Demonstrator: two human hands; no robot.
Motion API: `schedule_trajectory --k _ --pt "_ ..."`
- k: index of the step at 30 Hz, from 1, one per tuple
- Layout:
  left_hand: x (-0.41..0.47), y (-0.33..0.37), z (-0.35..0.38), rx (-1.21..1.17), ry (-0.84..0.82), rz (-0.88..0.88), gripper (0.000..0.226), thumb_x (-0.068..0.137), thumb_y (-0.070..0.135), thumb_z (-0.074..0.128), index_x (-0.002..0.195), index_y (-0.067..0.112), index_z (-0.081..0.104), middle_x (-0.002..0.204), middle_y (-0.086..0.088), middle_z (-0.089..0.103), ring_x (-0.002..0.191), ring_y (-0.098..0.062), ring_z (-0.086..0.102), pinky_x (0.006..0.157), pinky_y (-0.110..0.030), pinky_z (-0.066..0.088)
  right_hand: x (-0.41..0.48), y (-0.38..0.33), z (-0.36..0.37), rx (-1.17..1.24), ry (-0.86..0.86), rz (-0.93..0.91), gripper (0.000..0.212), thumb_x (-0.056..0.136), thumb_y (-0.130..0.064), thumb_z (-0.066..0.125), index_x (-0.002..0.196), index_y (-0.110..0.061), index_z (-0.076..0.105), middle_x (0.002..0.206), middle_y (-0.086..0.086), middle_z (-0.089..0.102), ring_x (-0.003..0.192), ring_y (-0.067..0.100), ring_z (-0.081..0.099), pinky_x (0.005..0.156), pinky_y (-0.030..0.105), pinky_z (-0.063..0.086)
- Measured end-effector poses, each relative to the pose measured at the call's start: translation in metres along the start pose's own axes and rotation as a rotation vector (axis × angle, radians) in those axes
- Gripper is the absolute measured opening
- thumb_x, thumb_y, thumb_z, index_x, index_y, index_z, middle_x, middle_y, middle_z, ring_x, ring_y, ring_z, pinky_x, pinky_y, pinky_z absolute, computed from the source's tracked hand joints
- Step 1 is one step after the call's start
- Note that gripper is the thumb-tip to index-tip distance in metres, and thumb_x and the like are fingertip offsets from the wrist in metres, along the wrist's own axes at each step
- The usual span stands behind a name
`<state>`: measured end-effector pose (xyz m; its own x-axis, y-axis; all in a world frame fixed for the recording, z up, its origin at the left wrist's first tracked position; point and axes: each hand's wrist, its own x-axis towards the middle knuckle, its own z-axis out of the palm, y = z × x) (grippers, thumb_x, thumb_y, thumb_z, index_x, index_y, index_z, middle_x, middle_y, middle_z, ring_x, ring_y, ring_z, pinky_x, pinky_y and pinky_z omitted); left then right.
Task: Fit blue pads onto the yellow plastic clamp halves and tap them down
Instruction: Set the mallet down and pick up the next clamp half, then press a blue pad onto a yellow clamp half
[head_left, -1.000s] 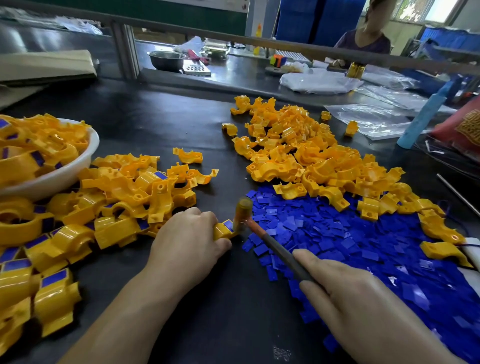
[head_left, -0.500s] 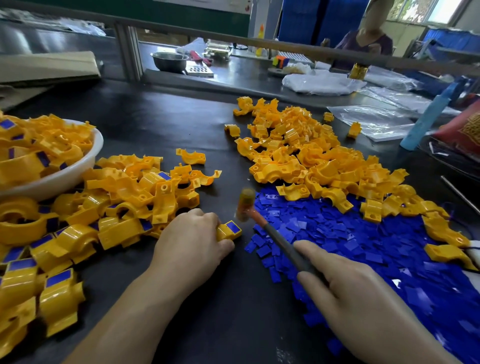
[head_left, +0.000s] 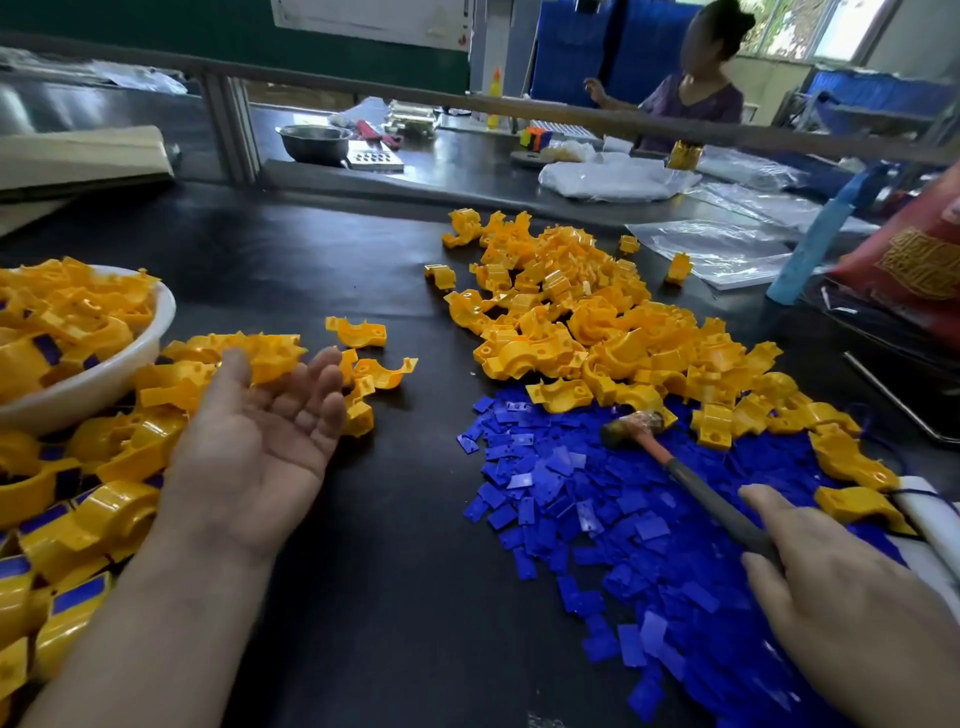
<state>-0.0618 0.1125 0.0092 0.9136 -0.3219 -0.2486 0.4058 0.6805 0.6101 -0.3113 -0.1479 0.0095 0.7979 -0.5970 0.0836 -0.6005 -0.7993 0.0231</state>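
- At the left edge of the frame, a white round plastic bowl (head_left: 132, 358) is heaped with yellow plastic clamp halves, several showing a blue pad already seated; I judge these as finished pieces.
- Below and to the right of the bowl, the padded pile of yellow clamp halves (head_left: 93, 499) runs down the lower left, many with blue rectangles on their flat ends. It looks like a sizeable share of the work is done.
- The left hand (head_left: 254, 447) sits left of centre, palm up, fingers spread and loose, holding nothing. It hovers at the edge of the padded pile, so a piece may have just been dropped there, though that is only a guess.
- The black table top (head_left: 395, 571) lies bare between the two hands; no clamp half is in the working spot.
- Right of centre, the heap of loose blue flat plastic pads (head_left: 571, 499) spreads toward the lower right, with plenty left.
- Above it, in the upper middle, the big pile of bare yellow clamp halves (head_left: 587, 322) shows no pads; much remains.
- The small mallet with a worn brown head and dark handle (head_left: 631, 426) lies across the blue pads.
- At the lower right, the right hand (head_left: 852, 608) closes loosely round the handle's end, the head resting down.
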Motion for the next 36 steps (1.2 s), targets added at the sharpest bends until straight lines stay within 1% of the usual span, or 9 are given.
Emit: schedule_trajectory --k 5,8,13,18,22,28,30,33,36 --pt "-0.004 -0.005 -0.007 -0.286 -0.212 -0.017 0.083 0.083 0.059 0.061 0.135 -0.002 0.04 0.128 -0.022 0.064 0.105 -0.021 0.069 0.075 -0.026 0.057 0.014 -0.006 -0.007 -0.16 -0.006 -0.027 0.049 0.093 -0.049 0.042 0.139 -0.037 0.031 0.117 -0.016 0.048 0.104 0.006 0.046 0.083 0.02 0.041" --pt "-0.006 -0.012 -0.004 -0.236 -0.247 -0.03 0.076 0.084 0.061 0.059 0.133 0.004 0.044 0.127 -0.017 0.066 0.095 -0.018 0.07 0.07 -0.027 0.056 0.042 -0.027 -0.016 -0.019 0.164 -0.14 0.04 0.088 -0.044 0.055 0.125 -0.03 0.054 0.107 -0.006 0.059 0.098 0.016 0.053 0.079 0.03 0.046" --pt "-0.013 -0.021 0.004 -0.193 -0.174 -0.066 0.057 0.085 0.064 0.054 0.111 0.013 0.056 0.119 -0.014 0.07 0.08 -0.018 0.07 0.064 -0.027 0.055 0.116 -0.091 -0.008 -0.017 0.182 -0.31 0.041 0.089 -0.048 0.053 0.126 -0.029 0.053 0.117 -0.002 0.06 0.107 0.019 0.052 0.087 0.036 0.044" --pt "-0.015 -0.026 0.005 -0.203 -0.156 -0.083 0.05 0.088 0.063 0.05 0.078 0.015 0.057 0.11 -0.013 0.072 0.069 -0.018 0.066 0.055 -0.028 0.053 0.16 -0.124 0.018 -0.128 0.062 -0.371 0.034 0.089 -0.043 0.056 0.118 -0.026 0.057 0.108 0.002 0.064 0.101 0.025 0.056 0.08 0.04 0.045" --pt "-0.018 -0.03 0.008 -0.097 -0.176 -0.127 0.052 0.084 0.062 0.053 0.062 0.016 0.066 0.096 -0.012 0.074 0.063 -0.018 0.065 0.051 -0.026 0.051 0.164 -0.124 0.025 -0.134 0.176 -0.399 0.018 0.092 -0.031 0.053 0.106 -0.023 0.061 0.096 0.002 0.067 0.087 0.022 0.055 0.069 0.035 0.042" --pt "-0.02 -0.048 0.015 0.412 -0.212 -0.266 0.035 0.075 0.04 0.062 0.089 0.01 0.072 0.094 -0.013 0.077 0.065 -0.015 0.07 0.05 -0.023 0.054 0.126 -0.116 -0.002 0.57 0.286 -0.279 0.023 0.094 -0.018 0.051 0.114 -0.024 0.062 0.091 -0.009 0.066 0.072 0.003 0.061 0.055 0.015 0.044" --pt "-0.024 -0.058 0.016 0.474 -0.275 -0.332 0.043 0.076 0.036 0.062 0.106 0.007 0.069 0.101 -0.013 0.076 0.075 -0.017 0.072 0.057 -0.024 0.058 0.101 -0.116 -0.007 0.93 0.153 -0.222 0.016 0.093 -0.018 0.055 0.104 -0.028 0.061 0.085 -0.009 0.064 0.067 0.002 0.065 0.051 0.015 0.051" --pt "-0.031 -0.07 0.018 0.474 -0.367 -0.393 0.048 0.083 0.037 0.058 0.119 0.008 0.069 0.115 -0.015 0.073 0.094 -0.02 0.071 0.073 -0.03 0.057 0.061 -0.124 -0.006 1.554 -0.189 -0.176 0.021 0.088 -0.01 0.06 0.09 -0.029 0.067 0.088 0.0 0.07 0.078 0.018 0.071 0.068 0.028 0.058" --pt "-0.034 -0.075 0.019 0.364 -0.387 -0.399 0.044 0.088 0.032 0.056 0.12 0.004 0.068 0.116 -0.018 0.07 0.091 -0.021 0.063 0.083 -0.033 0.052 0.037 -0.13 -0.003 1.77 -0.287 -0.152 0.031 0.087 0.0 0.057 0.08 -0.027 0.069 0.079 -0.003 0.07 0.079 0.024 0.071 0.072 0.031 0.058"
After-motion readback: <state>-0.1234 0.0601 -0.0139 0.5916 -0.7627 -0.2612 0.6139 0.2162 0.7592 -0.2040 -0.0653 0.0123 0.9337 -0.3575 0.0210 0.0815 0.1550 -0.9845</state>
